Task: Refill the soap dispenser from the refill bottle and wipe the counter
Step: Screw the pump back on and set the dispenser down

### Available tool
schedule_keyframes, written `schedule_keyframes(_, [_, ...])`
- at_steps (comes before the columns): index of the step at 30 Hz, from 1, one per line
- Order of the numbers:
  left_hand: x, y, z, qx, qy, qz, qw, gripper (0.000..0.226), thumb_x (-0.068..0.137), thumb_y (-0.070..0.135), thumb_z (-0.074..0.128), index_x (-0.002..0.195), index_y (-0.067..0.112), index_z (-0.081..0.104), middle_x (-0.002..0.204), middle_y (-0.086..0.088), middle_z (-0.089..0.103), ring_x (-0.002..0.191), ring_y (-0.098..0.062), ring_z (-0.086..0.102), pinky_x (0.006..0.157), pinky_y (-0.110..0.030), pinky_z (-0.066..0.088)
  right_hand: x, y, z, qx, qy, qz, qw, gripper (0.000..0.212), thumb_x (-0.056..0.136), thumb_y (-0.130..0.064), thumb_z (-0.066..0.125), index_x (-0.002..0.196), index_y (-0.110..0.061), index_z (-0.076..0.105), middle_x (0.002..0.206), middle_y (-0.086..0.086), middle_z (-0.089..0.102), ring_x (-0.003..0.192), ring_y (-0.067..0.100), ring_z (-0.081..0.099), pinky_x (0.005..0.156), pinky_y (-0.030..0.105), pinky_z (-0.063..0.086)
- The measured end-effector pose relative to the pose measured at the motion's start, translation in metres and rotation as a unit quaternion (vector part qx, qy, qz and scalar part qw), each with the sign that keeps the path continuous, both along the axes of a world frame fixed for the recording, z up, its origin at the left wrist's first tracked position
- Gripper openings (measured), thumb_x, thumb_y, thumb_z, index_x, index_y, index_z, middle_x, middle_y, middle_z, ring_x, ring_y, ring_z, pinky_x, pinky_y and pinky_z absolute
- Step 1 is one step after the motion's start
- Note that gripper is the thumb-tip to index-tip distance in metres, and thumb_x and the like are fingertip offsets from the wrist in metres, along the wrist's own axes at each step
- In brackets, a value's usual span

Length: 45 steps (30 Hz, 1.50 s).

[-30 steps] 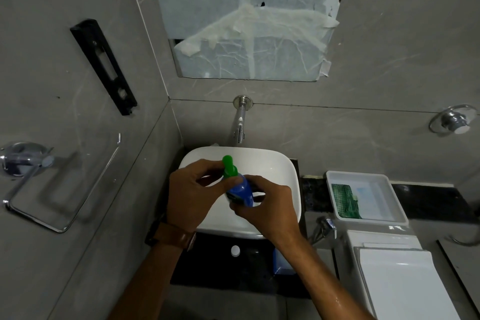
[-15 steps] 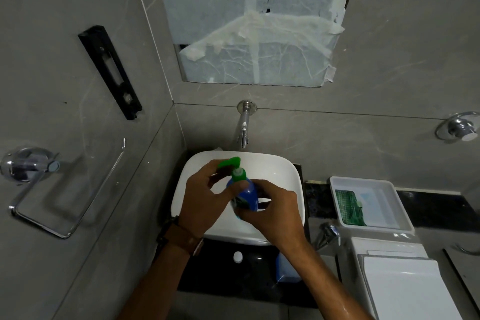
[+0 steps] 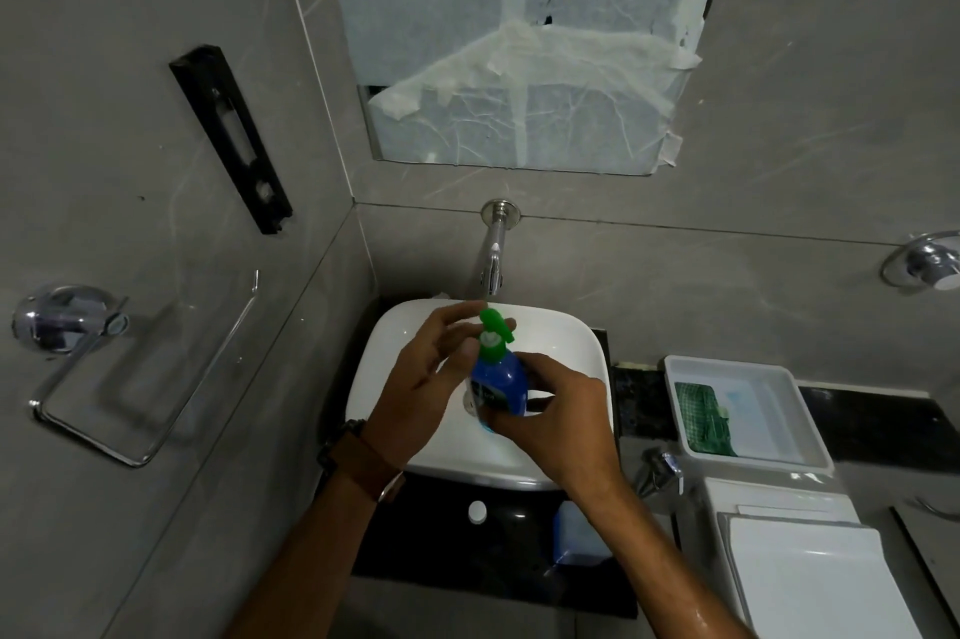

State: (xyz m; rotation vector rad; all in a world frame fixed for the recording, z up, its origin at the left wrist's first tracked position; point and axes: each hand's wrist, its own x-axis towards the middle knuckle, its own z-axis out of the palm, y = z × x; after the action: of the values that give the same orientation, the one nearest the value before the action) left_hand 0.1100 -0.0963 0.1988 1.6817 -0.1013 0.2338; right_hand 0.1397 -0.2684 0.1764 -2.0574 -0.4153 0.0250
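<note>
Dispenser [image 3: 497,381] held over the basin [image 3: 571,342], tilted slightly toward the camera. Right hand [image 3: 558,423] wraps the blue body from below and behind: grip pressed around it. Left hand [image 3: 428,386] at the green pump [image 3: 493,332]; thumb at the collar, fingers half spread behind the head. Cannot tell whether that grip is actually tight on the pump.

Progress, judged: early. Pump seated or nearly so on the neck, so either unscrewing or re-capping; cannot tell which. No pouring visible. Pale blue pack [image 3: 574,534], possibly the refill, lies on the black table [image 3: 467,560] near a small white cap [image 3: 477,511]. Wiping apparently not started; green cloth [image 3: 704,417] sits in the white tray [image 3: 810,456].

Materials: dispenser smooth glossy plastic, rounded shoulders, label on the front. Basin glazed white, rounded square. Table polished dark stone. Cloth looks meshy.
</note>
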Motion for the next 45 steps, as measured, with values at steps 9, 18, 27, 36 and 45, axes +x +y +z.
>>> schedule_keyframes(9, [-0.001, 0.000, -0.003, 0.056, -0.033, 0.061, 0.996, 0.034, 0.095, 0.019, 0.058, 0.128, 0.027, 0.055, 0.125, 0.000, 0.067, 0.120, -0.018, 0.063, 0.102, -0.037, 0.052, -0.001, 0.004, 0.002, 0.000, -0.002, -0.004, 1.000, 0.059, 0.073, -0.030, 0.093, 0.127, -0.025, 0.069, 0.116, -0.007, 0.076, 0.098, 0.008, 0.070, 0.090, 0.022, 0.060])
schedule_keyframes(18, [-0.008, 0.004, -0.002, 0.071, -0.065, 0.097, 0.991, 0.037, 0.089, 0.026, 0.071, 0.121, 0.039, 0.057, 0.117, 0.025, 0.066, 0.114, -0.004, 0.063, 0.096, -0.019, 0.051, -0.004, 0.011, 0.003, -0.008, 0.001, 0.001, 1.000, 0.061, 0.072, -0.030, 0.094, 0.127, -0.023, 0.069, 0.116, -0.006, 0.077, 0.100, 0.012, 0.072, 0.091, 0.032, 0.062])
schedule_keyframes(27, [-0.012, 0.004, -0.001, 0.036, -0.008, 0.073, 0.997, 0.030, 0.092, 0.035, 0.063, 0.119, 0.022, 0.057, 0.122, 0.003, 0.069, 0.119, -0.018, 0.063, 0.106, -0.041, 0.049, -0.006, 0.017, 0.002, -0.019, -0.006, 0.002, 1.000, 0.059, 0.072, -0.033, 0.093, 0.125, -0.024, 0.070, 0.115, -0.006, 0.077, 0.098, 0.012, 0.072, 0.093, 0.035, 0.062])
schedule_keyframes(36, [-0.011, 0.010, -0.004, 0.037, -0.029, 0.055, 0.997, 0.032, 0.100, 0.018, 0.051, 0.131, 0.010, 0.054, 0.127, -0.002, 0.068, 0.123, -0.021, 0.061, 0.104, -0.036, 0.049, -0.007, 0.018, 0.004, -0.022, -0.001, -0.002, 1.000, 0.059, 0.072, -0.031, 0.093, 0.126, -0.026, 0.069, 0.116, -0.007, 0.076, 0.099, 0.012, 0.072, 0.093, 0.034, 0.062])
schedule_keyframes(45, [-0.009, 0.008, 0.003, -0.008, -0.063, 0.164, 0.984, 0.028, 0.076, 0.023, 0.075, 0.102, 0.025, 0.066, 0.100, 0.004, 0.072, 0.097, -0.009, 0.070, 0.084, -0.020, 0.057, -0.008, 0.022, 0.005, -0.037, -0.005, 0.006, 0.999, 0.059, 0.073, -0.027, 0.092, 0.127, -0.022, 0.069, 0.116, -0.002, 0.077, 0.102, 0.017, 0.072, 0.097, 0.042, 0.060])
